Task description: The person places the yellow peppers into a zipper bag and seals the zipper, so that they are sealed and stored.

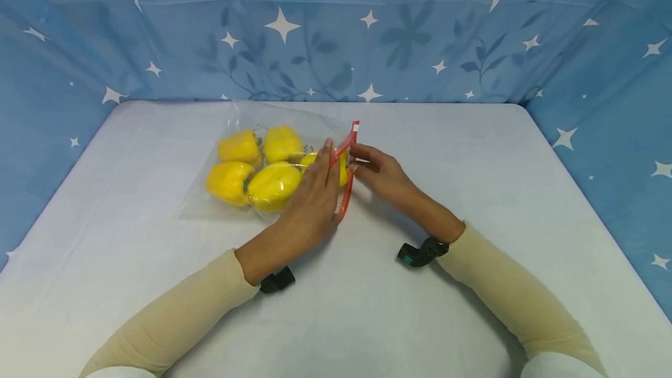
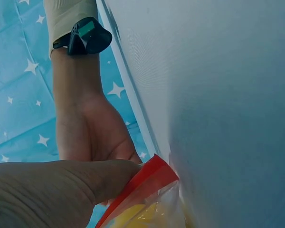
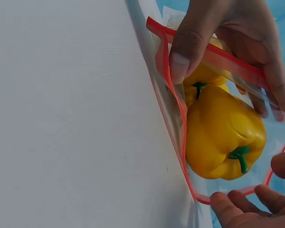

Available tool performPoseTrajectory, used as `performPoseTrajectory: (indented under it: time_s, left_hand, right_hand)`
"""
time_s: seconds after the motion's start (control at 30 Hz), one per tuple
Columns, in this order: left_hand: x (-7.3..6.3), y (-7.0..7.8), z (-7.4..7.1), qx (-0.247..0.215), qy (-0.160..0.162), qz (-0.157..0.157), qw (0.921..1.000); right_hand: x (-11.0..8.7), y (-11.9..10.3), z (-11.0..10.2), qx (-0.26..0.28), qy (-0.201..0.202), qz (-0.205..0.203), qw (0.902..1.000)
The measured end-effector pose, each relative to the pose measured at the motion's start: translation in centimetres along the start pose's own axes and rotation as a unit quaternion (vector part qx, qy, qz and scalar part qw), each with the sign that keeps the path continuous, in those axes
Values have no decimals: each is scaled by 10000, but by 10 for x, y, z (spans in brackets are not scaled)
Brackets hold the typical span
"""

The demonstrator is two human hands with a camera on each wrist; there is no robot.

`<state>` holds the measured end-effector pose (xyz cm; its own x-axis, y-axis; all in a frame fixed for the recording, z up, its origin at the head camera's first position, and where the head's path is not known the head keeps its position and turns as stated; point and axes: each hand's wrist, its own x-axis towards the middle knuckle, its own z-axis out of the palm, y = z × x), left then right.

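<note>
A clear zip bag [image 1: 320, 124] with a red-edged mouth [image 3: 186, 142] lies on the table, holding several yellow bell peppers [image 1: 275, 185]. One bell pepper [image 3: 223, 128] with a green stem faces the mouth, which gapes in the right wrist view. My left hand [image 1: 312, 206] reaches across the bag near its mouth, fingers extended, and holds the red edge between thumb and fingers. My right hand [image 1: 385, 177] is at the opposite side of the mouth. Its fingertips touch the red edge, with thumb and fingers apart and nothing pinched between them.
A white cloth covers the table [image 1: 499, 162]. Behind and at the sides hangs a blue curtain [image 1: 336, 28] with white stars. Each wrist carries a small black camera [image 1: 420, 254].
</note>
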<state>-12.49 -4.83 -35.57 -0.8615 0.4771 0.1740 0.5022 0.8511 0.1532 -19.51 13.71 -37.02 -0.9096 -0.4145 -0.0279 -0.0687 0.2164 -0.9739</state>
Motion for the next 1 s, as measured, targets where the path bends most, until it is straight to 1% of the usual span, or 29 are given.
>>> performPoseTrajectory:
  time_s: [0.07,0.17,0.3,0.43,0.57,0.67,0.77,0.93,1.0]
  left_hand:
    - [0,0,0,-33,-47,-55,10000]
    - [0,1,-1,-20,-100,-103,9999]
    - [0,1,-1,-33,-147,-127,9998]
    - [1,0,0,-4,-88,-37,10000]
    - [1,0,0,123,-69,18,9999]
    - [1,0,0,185,-116,-11,9998]
    - [1,0,0,147,-138,-59,9998]
    - [0,0,0,100,-101,-52,9999]
    - [1,0,0,72,-87,-32,9999]
  right_hand:
    - [-3,1,-3,545,125,40,9984]
    - [-6,2,-5,1391,104,152,9901]
    - [-6,5,-2,1800,-40,233,9834]
    - [-5,3,2,1911,-91,164,9814]
    - [-5,-1,6,1968,-139,208,9801]
    - [-5,-3,8,1914,-217,265,9809]
    - [-4,-4,12,1836,-325,301,9820]
    - [0,-4,20,1645,-574,357,9841]
    - [2,-4,22,1630,-602,363,9841]
